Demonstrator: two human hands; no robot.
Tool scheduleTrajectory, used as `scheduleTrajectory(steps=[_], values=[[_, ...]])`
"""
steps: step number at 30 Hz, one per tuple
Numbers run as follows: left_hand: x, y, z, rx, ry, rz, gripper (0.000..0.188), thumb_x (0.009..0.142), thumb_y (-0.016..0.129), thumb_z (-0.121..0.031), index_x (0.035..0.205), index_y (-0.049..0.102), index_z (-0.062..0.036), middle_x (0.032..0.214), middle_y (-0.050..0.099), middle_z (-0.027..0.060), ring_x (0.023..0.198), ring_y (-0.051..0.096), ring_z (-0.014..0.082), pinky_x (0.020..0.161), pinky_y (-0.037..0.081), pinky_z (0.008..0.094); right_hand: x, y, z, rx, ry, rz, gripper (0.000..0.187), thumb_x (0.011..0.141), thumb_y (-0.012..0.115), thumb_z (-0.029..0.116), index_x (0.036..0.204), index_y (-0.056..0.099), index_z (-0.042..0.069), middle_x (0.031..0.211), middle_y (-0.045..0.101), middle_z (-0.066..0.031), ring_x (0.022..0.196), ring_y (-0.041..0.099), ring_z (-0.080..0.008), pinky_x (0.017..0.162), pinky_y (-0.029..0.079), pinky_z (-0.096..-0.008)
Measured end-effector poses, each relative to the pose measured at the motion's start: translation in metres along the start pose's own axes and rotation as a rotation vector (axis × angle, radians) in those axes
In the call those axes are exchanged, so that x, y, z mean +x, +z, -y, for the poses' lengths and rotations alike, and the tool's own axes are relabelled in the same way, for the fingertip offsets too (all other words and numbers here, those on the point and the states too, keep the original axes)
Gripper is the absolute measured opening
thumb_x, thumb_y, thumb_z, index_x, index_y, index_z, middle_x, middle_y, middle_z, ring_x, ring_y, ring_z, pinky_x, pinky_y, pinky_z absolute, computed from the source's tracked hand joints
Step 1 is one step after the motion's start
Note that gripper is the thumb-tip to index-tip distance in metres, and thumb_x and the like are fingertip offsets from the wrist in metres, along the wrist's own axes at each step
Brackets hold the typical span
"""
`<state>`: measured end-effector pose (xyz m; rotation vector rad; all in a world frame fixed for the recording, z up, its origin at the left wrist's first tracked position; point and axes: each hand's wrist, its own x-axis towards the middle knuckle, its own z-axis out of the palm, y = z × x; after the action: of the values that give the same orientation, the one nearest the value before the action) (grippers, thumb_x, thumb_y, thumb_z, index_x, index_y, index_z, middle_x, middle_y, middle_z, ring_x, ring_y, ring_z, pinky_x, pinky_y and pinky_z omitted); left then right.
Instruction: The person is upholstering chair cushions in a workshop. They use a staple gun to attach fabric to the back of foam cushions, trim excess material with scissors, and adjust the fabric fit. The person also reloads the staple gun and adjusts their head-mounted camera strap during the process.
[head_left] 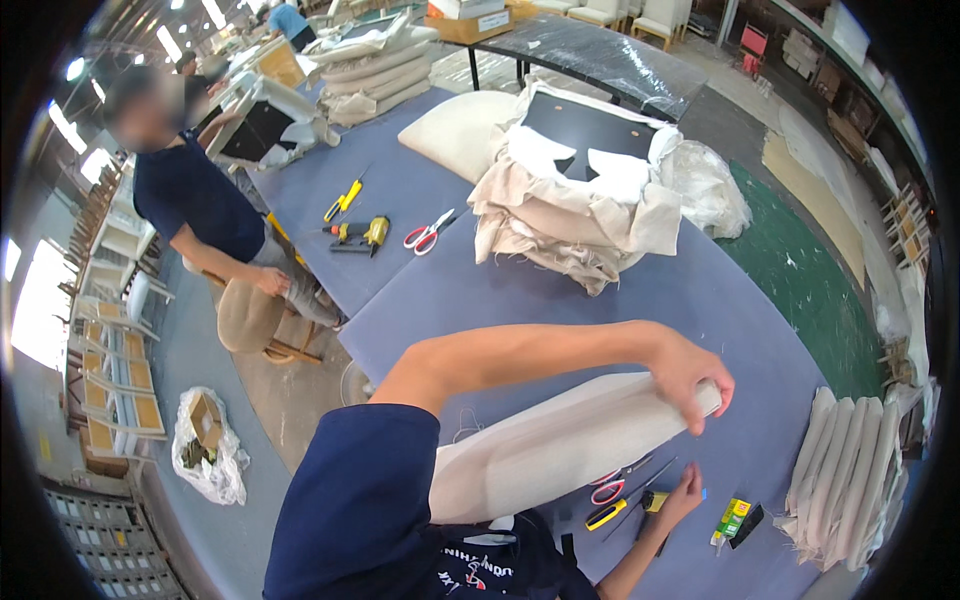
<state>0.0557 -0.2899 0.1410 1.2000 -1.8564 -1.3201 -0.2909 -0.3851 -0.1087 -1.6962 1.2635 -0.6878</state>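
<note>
One beige fabric-covered panel point(560, 445) slants over the blue-grey table point(480, 305), up close to the wearer's body, and the left hand point(692, 388) has it clasped by the end! Lower down, the right hand point(684, 494) is right at a yellow-and-black tool point(653, 501); gripping it or not, I can't tell. Beside the panel, red-handled scissors point(607, 493) and a yellow screwdriver point(604, 516). Farther out, a beige fabric pile point(570, 215), and a co-worker point(200, 195) standing off left.
</note>
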Motion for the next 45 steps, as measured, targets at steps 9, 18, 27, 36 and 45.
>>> scheduleTrajectory(steps=[9, 18, 27, 36, 45], values=[[-0.057, 0.032, -0.028, 0.330, -0.115, -0.175, 0.124, 0.070, 0.091, -0.045, 0.162, 0.014, -0.0136, 0.160, 0.018, 0.0273, 0.146, 0.032, 0.0477, 0.117, 0.036, 0.0495, -0.082, -0.015, -0.133, -0.818, 0.085, 0.019, 0.103, 0.065, 0.083, 0.003, 0.156, 0.035, 0.009, 0.145, 0.047, -0.0230, 0.133, 0.047, -0.0418, 0.113, 0.039, -0.0474], [-0.034, 0.060, -0.018, 0.293, -0.054, -0.493, 0.139, 0.066, 0.093, -0.046, 0.165, 0.002, -0.0099, 0.163, 0.017, 0.0321, 0.153, 0.017, 0.0465, 0.122, 0.027, 0.0506, 0.001, -0.094, -0.141, -0.759, 0.096, 0.322, 0.059, 0.069, 0.084, 0.021, 0.118, 0.060, -0.001, 0.105, 0.071, -0.0235, 0.100, 0.069, -0.0423, 0.083, 0.055, -0.0463], [-0.032, 0.100, -0.028, 0.225, -0.207, -0.611, 0.128, 0.067, 0.092, -0.040, 0.166, 0.013, -0.0220, 0.166, 0.013, 0.0250, 0.143, 0.040, 0.0484, 0.113, 0.040, 0.0517, -0.068, -0.113, 0.203, 0.273, 0.188, 0.322, 0.017, 0.089, 0.075, 0.009, 0.100, 0.064, 0.001, 0.073, 0.059, -0.0007, 0.062, 0.055, -0.0087, 0.056, 0.045, -0.0263], [-0.034, 0.102, -0.032, 0.246, -0.185, -0.606, 0.118, 0.070, 0.090, -0.036, 0.165, 0.019, -0.0241, 0.167, 0.015, 0.0224, 0.138, 0.047, 0.0446, 0.110, 0.044, 0.0527, -0.096, -0.104, 0.315, -0.097, 0.051, 0.378, 0.039, 0.086, 0.083, 0.011, 0.120, 0.066, 0.001, 0.108, 0.074, -0.0067, 0.094, 0.067, -0.0118, 0.079, 0.055, -0.0292], [-0.035, 0.097, -0.030, 0.195, -0.162, -0.574, 0.112, 0.073, 0.088, -0.030, 0.164, 0.023, -0.0257, 0.167, 0.018, 0.0202, 0.136, 0.050, 0.0424, 0.110, 0.044, 0.0489, -0.094, -0.098, 0.306, -0.190, -0.129, 0.441, 0.042, 0.086, 0.084, 0.012, 0.121, 0.065, 0.000, 0.111, 0.072, -0.0080, 0.100, 0.068, -0.0157, 0.088, 0.054, -0.0323]])
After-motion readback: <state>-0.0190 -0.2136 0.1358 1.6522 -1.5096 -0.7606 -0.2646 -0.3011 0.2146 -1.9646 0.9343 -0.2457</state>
